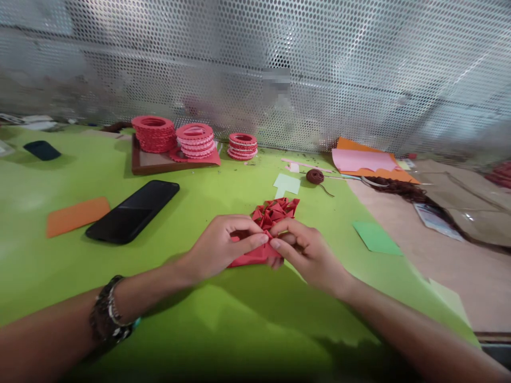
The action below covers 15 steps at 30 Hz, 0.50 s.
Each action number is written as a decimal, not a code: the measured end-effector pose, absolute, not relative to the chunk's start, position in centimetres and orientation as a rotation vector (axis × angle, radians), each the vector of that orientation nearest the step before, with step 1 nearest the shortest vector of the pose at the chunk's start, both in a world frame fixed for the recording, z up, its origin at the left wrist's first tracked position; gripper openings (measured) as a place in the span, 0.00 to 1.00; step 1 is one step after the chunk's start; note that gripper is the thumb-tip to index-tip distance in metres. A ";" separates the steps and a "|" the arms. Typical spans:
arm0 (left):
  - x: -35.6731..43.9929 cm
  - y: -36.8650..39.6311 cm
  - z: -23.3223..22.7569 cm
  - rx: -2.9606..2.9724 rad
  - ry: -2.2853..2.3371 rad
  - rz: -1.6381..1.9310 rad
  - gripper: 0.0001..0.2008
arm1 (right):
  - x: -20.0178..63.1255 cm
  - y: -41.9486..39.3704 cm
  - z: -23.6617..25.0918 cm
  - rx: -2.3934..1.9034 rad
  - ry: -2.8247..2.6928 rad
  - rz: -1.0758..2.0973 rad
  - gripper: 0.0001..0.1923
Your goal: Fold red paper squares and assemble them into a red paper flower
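Red folded paper (255, 259) lies low over the green tabletop in the middle of the view, its flat lower part under my fingers. My left hand (223, 242) pinches its upper edge between thumb and forefinger. From the other side my right hand (305, 252) pinches the same paper, the two sets of fingertips almost touching. Just behind my fingers rises a cluster of pointed red paper folds (275, 211); whether it is joined to the piece I hold, I cannot tell. My fingers hide part of the paper.
A black phone (133, 211) lies left on an orange paper (75, 215). Stacks of red and pink rings (195, 141) stand at the back, some on a brown tray (159, 169). Brown yarn (315, 176), pale green paper (287, 184) and a green square (377, 238) lie right. A perforated metal screen (239, 64) stands behind.
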<state>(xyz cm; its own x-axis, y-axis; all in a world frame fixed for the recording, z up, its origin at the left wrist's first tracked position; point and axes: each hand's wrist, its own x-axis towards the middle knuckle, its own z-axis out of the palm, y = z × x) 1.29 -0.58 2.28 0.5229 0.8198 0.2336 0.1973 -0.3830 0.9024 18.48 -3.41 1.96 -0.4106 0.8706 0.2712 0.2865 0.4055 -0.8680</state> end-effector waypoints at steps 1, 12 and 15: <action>1.3 -0.6 2.2 1.896 0.845 0.875 0.09 | 18.4 -3.4 1.9 -1.002 -1.876 1.037 0.05; 1.5 -1.0 1.7 2.124 0.838 0.719 0.10 | 18.3 -3.4 1.9 -1.018 -1.869 1.144 0.07; 1.5 -1.3 1.8 2.091 0.827 0.747 0.11 | 18.1 -3.6 1.8 -0.999 -1.915 1.081 0.07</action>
